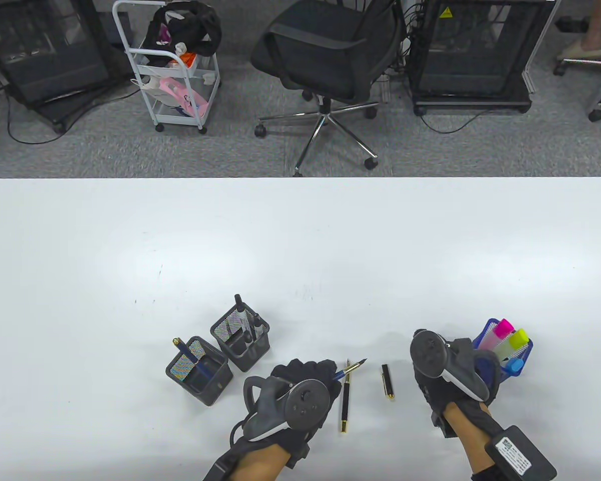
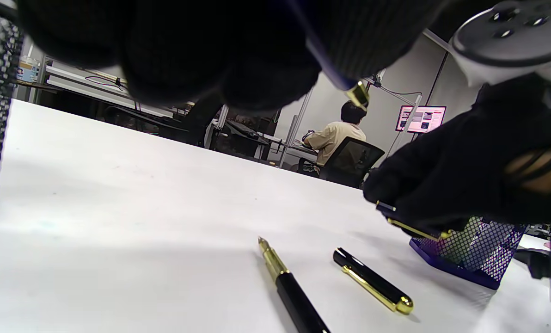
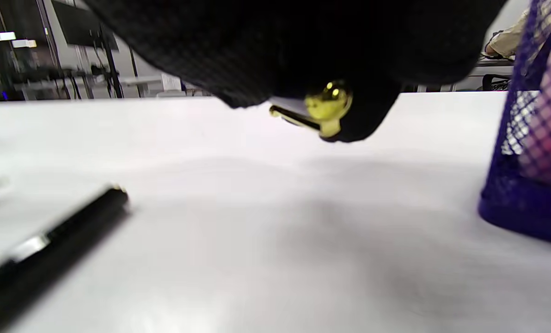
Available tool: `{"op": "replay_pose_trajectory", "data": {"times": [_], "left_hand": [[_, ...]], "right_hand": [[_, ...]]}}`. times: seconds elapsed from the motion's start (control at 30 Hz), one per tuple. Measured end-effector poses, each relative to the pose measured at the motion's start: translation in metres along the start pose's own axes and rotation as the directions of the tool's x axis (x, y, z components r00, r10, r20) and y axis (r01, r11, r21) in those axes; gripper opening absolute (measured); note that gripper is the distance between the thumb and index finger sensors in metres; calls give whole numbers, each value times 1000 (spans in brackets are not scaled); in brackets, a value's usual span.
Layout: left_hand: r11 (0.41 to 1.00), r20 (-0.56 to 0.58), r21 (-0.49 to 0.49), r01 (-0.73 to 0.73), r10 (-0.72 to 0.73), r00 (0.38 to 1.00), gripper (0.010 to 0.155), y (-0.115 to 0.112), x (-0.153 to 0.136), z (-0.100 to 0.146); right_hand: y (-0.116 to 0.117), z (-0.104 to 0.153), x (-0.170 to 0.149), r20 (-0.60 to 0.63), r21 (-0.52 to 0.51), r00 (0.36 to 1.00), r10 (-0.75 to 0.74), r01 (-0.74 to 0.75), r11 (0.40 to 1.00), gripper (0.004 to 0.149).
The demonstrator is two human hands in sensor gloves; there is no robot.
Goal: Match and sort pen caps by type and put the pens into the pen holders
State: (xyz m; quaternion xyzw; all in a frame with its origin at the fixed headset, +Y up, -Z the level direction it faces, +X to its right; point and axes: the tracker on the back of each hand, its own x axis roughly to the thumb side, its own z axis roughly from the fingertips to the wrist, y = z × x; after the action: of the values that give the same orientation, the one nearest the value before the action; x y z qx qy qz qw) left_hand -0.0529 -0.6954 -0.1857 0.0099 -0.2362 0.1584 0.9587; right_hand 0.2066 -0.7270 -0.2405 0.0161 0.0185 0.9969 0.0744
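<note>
Three mesh pen holders on the table: two black (image 1: 199,371) (image 1: 240,338), one blue (image 1: 518,350); three highlighters (image 1: 511,340) in the blue holder, capped pink, yellow, blue; black markers (image 1: 245,323) in one black holder, number unclear; one blue pen (image 1: 190,353) in the other; one uncapped fountain pen (image 1: 348,393) lying flat; one loose black-and-gold cap (image 1: 387,381) beside it; a second blue pen (image 2: 335,69) and a second gold-clipped cap (image 3: 324,108) in the two gloved hands (image 1: 300,391) (image 1: 451,371).

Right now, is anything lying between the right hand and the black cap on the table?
Nothing visible lies between them. The black cap lies alone on bare table, left of the right hand, which already holds another gold-clipped cap.
</note>
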Motion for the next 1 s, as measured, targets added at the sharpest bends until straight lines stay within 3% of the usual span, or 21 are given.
{"op": "replay_pose_trajectory", "data": {"times": [0.37, 0.6, 0.9, 1.0], "left_hand": [[1000, -3, 1, -7, 7, 1000, 51, 0, -1, 0], [1000, 3, 7, -17, 17, 1000, 51, 0, -2, 0], [999, 36, 38, -32, 31, 999, 51, 3, -1, 2], [998, 40, 51, -34, 32, 999, 50, 5, -1, 3]], "right_hand": [[-22, 14, 9, 126, 24, 977, -170, 168, 985, 57], [-36, 26, 21, 257, -77, 941, -220, 247, 966, 55], [-52, 38, 29, 406, -104, 847, -342, 415, 904, 55], [-52, 40, 33, 411, -115, 859, -304, 380, 918, 55]]}}
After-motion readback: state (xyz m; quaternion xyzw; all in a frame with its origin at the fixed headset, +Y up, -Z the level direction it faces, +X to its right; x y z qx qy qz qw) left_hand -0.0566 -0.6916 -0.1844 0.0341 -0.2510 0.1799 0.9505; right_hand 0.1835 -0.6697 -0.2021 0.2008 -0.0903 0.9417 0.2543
